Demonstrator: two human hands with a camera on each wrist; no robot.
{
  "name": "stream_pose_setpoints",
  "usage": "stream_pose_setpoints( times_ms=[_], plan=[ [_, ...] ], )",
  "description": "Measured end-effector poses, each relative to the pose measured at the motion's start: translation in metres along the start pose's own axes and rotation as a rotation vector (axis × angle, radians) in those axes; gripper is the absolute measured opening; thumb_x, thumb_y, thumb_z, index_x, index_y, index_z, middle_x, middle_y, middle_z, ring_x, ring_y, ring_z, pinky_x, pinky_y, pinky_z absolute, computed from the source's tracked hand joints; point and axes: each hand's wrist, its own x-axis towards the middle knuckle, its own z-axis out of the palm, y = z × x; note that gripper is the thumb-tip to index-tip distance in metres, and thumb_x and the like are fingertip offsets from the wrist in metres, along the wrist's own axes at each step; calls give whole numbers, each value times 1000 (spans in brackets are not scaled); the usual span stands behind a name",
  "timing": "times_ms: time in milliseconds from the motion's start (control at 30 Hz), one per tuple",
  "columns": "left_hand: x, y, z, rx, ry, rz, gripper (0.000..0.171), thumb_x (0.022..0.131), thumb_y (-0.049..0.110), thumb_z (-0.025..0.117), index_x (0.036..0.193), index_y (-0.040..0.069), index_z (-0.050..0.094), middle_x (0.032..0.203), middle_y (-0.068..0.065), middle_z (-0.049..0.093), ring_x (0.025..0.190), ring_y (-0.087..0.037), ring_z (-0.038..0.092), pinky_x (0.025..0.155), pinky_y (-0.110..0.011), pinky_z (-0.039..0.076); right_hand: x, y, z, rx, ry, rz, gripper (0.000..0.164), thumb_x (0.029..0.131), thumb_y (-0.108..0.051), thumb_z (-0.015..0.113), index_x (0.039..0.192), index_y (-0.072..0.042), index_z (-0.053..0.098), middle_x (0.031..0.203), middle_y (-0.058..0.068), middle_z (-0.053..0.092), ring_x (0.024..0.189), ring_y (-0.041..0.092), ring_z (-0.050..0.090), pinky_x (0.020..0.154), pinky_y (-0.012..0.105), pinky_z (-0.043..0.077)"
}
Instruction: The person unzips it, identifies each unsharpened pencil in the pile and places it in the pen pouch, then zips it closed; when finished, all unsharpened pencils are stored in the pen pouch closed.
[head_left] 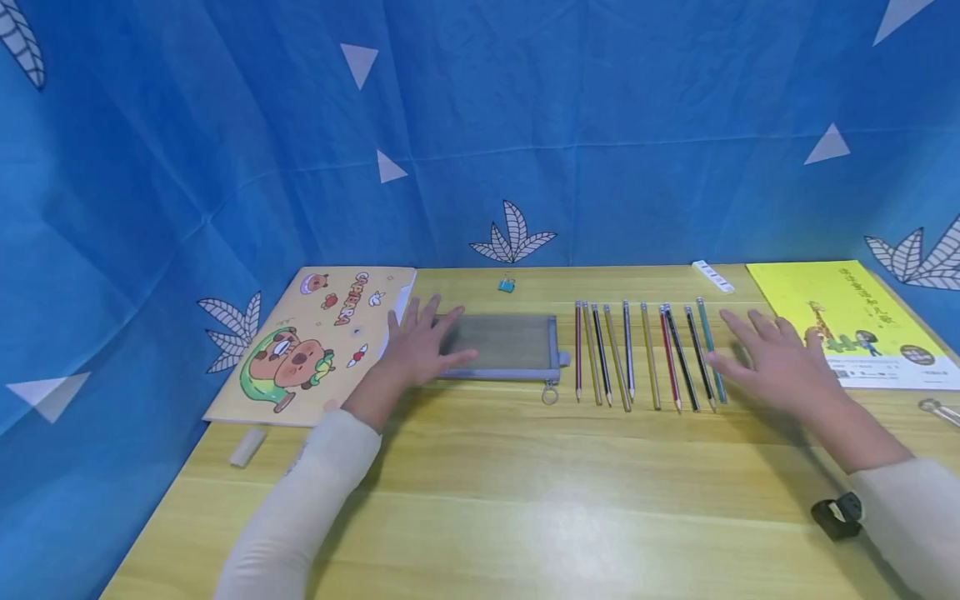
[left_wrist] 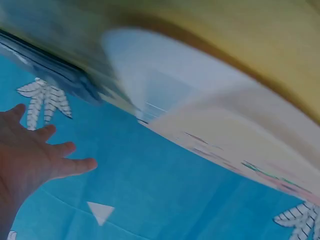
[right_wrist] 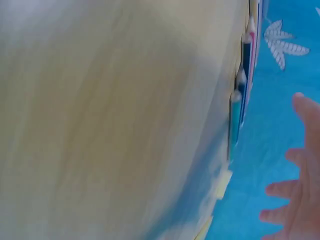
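My left hand (head_left: 422,346) is spread over the left end of a grey mesh zip pouch (head_left: 502,343), which has a ring on its zipper. Whether it touches the pouch I cannot tell. In the left wrist view the left hand (left_wrist: 30,155) shows straight, parted fingers and holds nothing. To the right of the pouch lies a row of several pencils (head_left: 656,358), roughly parallel. My right hand (head_left: 783,367) hovers with spread fingers between the teal pencil (head_left: 711,350) and a yellow booklet (head_left: 847,317). The right wrist view shows that hand (right_wrist: 300,185) holding nothing.
A capybara-printed folder (head_left: 315,346) lies at the left, with a greyish eraser-like block (head_left: 247,447) before it. Behind the pouch sits a blue binder clip (head_left: 506,285). A white strip (head_left: 712,277) lies at the back, a small black object (head_left: 836,517) near the right sleeve.
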Motion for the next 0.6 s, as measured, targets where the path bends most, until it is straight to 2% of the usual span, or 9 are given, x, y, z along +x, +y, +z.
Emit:
stream_pose_setpoints(
  times_ms=[133, 267, 333, 400, 500, 600],
  plan=[
    [-2, 16, -2, 40, -24, 68, 75, 73, 71, 36, 133, 27, 31, 141, -9, 13, 126, -36, 2, 95, -60, 1, 6, -17, 3, -21, 50, -123, 62, 84, -44, 49, 131, -7, 34, 125, 29, 33, 111, 49, 26, 87, 63, 16],
    [-7, 43, -6, 30, -55, 132, 58, 77, 62, 43, 121, 25, 49, 131, -5, 36, 121, -29, 27, 96, -52, 20, 12, -42, 3, -6, 107, -242, 46, 81, -33, 58, 116, -4, 51, 114, 24, 46, 105, 42, 39, 84, 57, 29],
    [-8, 58, -7, -19, -83, 138, 47, 78, 57, 47, 111, 25, 56, 116, 1, 50, 107, -21, 43, 89, -44, 34, 16, -56, 3, 29, 112, -287, 39, 80, -29, 59, 111, -4, 56, 110, 21, 51, 102, 39, 43, 83, 55, 32],
    [-10, 72, -8, -99, -129, 130, 38, 79, 53, 50, 99, 23, 62, 96, 5, 58, 87, -15, 52, 74, -34, 43, 20, -68, 3, 64, 96, -319, 34, 81, -28, 59, 107, -5, 58, 107, 18, 53, 101, 38, 45, 83, 54, 34],
    [-10, 90, -6, -170, -221, 107, 35, 78, 53, 51, 74, 19, 61, 64, 9, 54, 55, -9, 48, 49, -24, 40, 25, -84, 5, 124, 47, -320, 30, 83, -25, 57, 105, -6, 60, 103, 15, 56, 100, 35, 46, 83, 51, 36],
    [-11, 105, 0, -202, -286, 72, 44, 77, 55, 50, 56, 17, 50, 46, 7, 40, 42, -8, 35, 38, -22, 30, 30, -98, 11, 173, -6, -293, 26, 83, -23, 56, 102, -6, 61, 95, 9, 59, 92, 28, 52, 75, 45, 43]
  ],
)
